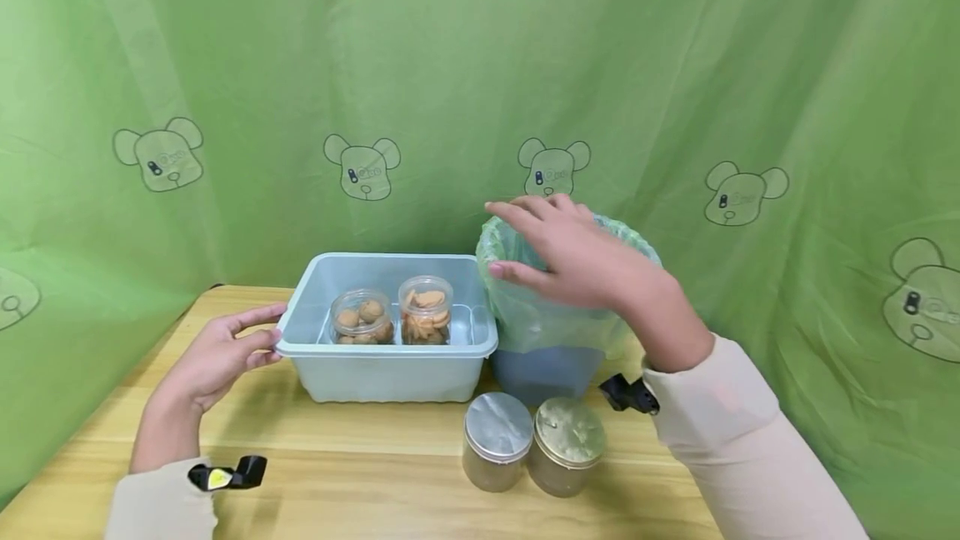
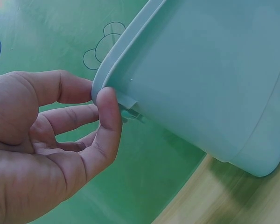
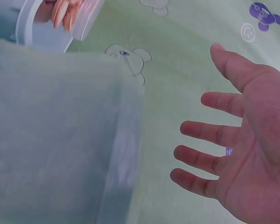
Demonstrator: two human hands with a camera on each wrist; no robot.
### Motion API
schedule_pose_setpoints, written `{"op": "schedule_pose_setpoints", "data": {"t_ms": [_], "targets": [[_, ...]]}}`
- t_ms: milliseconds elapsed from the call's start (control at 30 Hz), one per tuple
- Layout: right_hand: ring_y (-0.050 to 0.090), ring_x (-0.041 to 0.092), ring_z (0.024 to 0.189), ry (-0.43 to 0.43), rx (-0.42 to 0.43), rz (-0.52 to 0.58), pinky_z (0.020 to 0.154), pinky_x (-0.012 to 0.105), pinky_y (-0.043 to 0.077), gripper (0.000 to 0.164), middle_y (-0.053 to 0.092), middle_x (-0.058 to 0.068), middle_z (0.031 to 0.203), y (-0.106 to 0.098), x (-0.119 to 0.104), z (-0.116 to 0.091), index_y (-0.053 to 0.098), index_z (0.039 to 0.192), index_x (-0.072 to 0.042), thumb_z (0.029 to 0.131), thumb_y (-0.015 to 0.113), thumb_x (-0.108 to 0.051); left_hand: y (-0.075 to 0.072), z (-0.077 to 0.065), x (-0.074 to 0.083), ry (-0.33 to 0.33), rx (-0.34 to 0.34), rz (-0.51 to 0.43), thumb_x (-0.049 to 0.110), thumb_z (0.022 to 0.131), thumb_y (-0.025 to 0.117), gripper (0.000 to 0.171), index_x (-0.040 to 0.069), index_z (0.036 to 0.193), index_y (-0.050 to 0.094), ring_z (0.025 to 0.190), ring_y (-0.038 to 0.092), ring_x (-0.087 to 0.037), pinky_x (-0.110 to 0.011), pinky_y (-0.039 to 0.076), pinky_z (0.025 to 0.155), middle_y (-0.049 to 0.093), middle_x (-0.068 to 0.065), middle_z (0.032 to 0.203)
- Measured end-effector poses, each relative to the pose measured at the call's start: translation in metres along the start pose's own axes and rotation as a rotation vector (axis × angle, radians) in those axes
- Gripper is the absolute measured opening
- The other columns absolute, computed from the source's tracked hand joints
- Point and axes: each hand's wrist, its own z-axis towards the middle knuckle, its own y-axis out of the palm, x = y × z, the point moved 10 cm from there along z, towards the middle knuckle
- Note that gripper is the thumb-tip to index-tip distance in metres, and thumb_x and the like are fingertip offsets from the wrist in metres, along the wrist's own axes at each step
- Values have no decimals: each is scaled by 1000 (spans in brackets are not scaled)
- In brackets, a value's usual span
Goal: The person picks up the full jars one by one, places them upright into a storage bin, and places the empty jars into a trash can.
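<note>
Left hand [image 1: 225,352] — pinching blue tub [image 1: 390,377] by its rim, just rightward, seemingly for steadiness; two clear jars [image 1: 425,327] within. Right hand [image 1: 573,258] — fingers spread, empty, near lined bin [image 1: 551,327].

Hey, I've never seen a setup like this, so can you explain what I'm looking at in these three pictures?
Sure. There's no robot here, just a person's two bare hands. The big picture comes from a camera worn on the head, looking forward and down. The other two come from a camera on each wrist, each watching its own hand.

On the wooden table sits a light blue tub containing a jar of round brown pieces and a jar of orange pieces. Beside it stands a bin with a green bag over its rim. In front are a silver-lidded jar and another lidded jar; their contents are hard to tell.

The left hand pinches the tub's rim. The right hand holds nothing, its fingers spread.
</note>
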Motion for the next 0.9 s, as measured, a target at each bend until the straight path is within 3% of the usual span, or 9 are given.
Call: {"op": "schedule_pose_setpoints", "data": {"t_ms": [533,900], "targets": [[38,43,137,104,76,42,113,65,28,71,43,16,155,2,56,-50,34,160,-16,102,58,-49,2,-1,2,3,-4,-3,2,103,53,56,-13,153,32,98,65,-9,-25,58,87,33,-34,154],[39,44,137,161,195,135,111,65,32,66,47,19,152,7,87,-84,39,158,-12,102,63,-37,1,-1,1,4,3,2,3,103,54,56,-13,153,33,99,65,-9,-25,58,88,31,-32,156]]}}
